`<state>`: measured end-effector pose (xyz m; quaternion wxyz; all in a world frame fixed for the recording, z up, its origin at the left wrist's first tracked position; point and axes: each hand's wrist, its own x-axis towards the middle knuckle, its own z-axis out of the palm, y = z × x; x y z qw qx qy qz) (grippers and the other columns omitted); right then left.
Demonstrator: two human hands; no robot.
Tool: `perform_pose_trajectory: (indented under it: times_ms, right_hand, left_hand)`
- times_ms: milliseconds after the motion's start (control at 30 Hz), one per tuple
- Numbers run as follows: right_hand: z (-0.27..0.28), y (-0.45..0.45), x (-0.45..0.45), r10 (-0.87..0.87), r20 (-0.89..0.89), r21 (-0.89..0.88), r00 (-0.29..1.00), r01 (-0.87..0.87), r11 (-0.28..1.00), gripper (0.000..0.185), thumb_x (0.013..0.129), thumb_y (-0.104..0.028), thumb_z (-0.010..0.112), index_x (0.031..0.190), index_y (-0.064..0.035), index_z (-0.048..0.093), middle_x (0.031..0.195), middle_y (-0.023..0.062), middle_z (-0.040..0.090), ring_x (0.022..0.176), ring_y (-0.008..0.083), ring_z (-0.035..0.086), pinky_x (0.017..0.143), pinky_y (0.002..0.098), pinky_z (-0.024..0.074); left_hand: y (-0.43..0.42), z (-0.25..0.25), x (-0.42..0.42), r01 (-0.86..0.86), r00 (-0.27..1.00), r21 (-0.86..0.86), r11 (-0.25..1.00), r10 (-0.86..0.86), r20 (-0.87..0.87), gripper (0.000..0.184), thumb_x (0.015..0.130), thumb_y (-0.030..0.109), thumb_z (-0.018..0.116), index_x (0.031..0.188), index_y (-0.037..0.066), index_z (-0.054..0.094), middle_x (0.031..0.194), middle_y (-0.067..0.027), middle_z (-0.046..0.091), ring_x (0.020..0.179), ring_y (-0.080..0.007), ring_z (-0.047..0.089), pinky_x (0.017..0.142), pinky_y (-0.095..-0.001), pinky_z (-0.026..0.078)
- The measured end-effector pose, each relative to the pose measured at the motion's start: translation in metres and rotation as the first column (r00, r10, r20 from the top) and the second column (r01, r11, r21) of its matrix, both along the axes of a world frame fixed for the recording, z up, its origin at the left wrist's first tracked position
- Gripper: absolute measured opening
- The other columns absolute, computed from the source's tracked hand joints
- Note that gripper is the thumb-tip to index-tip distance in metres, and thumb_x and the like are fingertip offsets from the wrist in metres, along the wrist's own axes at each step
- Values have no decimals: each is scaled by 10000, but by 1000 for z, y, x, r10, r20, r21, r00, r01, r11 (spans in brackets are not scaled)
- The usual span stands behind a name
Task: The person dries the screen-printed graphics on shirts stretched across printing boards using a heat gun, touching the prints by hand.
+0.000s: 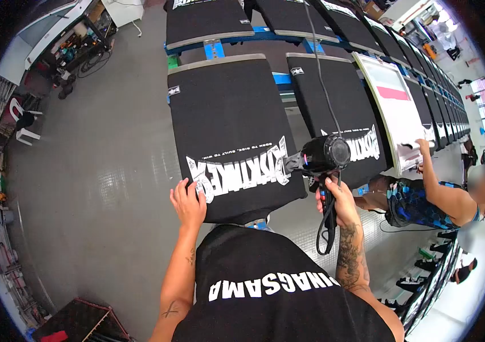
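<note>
A black hair dryer (326, 155) is in my right hand (339, 200), which is closed round its handle. Its nozzle points left at the white print (242, 171) on a black shirt (225, 114) stretched over a board. My left hand (189, 200) rests on the lower left corner of that shirt, beside the print, fingers spread and holding nothing. The dryer's cord runs up past a second printed black shirt (333, 97) on the board to the right.
A co-worker (430, 199) stands at the right with a hand on a white-framed screen (393, 102). More shirt boards (208, 23) line blue rails behind. A white chair (23, 122) is at the far left, a dark crate (80, 322) at the bottom left.
</note>
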<state>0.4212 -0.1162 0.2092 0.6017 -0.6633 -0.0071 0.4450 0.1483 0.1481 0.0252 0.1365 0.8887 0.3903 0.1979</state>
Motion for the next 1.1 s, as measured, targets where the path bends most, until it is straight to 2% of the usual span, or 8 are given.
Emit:
perform_pose_trajectory:
  times_ms: [233,333,467,667,800,967,1033,1100]
  right_hand:
    - [1,-5,-26,107,-49,-36,993,-109,993,336,1002,-327,544,1172,-38,514,774,77,604,564,151,588,511,283,487]
    - [5,22,-42,207,-115,15,972,-207,978,307,1014,-303,530,1142,-25,515,773,76,605,583,151,589,530,284,489]
    - [7,66,-65,369,-164,87,915,-359,929,348,1029,-280,500,1207,19,515,773,74,602,593,133,576,539,273,486]
    - [7,132,-89,556,-204,118,806,-544,831,344,1033,-287,501,1230,-5,513,784,62,591,596,122,579,536,258,483]
    - [12,177,-95,599,-171,26,782,-604,796,338,1031,-302,495,1215,-19,509,787,56,593,592,111,576,541,249,480]
    - [5,226,-95,556,-88,66,827,-552,831,332,1024,-285,496,1230,-24,505,779,62,600,571,135,578,519,258,479]
    - [2,236,-93,528,-52,60,848,-525,849,306,1022,-294,516,1186,-37,532,765,59,616,573,131,598,513,253,504]
    - [0,233,-89,494,-79,48,866,-491,870,304,1021,-290,516,1191,-39,534,767,57,615,571,129,596,514,253,504]
  left_hand:
    - [-15,-1,-5,-2,1000,-25,1000,2,-15,309,862,180,651,1149,68,627,1322,-119,539,1293,-310,462,1129,-569,243]
    - [-15,-1,-13,-5,1000,-30,1000,5,-15,315,864,191,659,1155,77,622,1324,-121,537,1292,-309,461,1128,-572,244]
    - [-7,0,-28,-33,999,-49,998,33,-16,316,873,209,660,1161,85,622,1318,-123,539,1286,-313,468,1117,-593,255]
    - [15,-3,-47,-50,999,-60,997,51,15,324,861,199,668,1162,89,621,1322,-125,528,1289,-322,465,1119,-584,253]
    - [31,-1,-54,-45,999,-70,997,46,8,325,853,197,671,1153,85,622,1313,-127,529,1295,-321,462,1119,-581,251]
    - [51,-1,-59,-21,999,-71,997,23,22,317,853,196,664,1148,87,623,1309,-124,531,1293,-317,465,1119,-584,249]
    - [57,0,-59,-11,1000,-72,997,13,27,317,853,195,660,1149,87,623,1310,-123,532,1292,-315,466,1122,-583,242]
    - [59,-1,-58,-24,999,-78,997,26,26,313,854,194,657,1146,86,625,1312,-123,533,1296,-314,463,1128,-580,235]
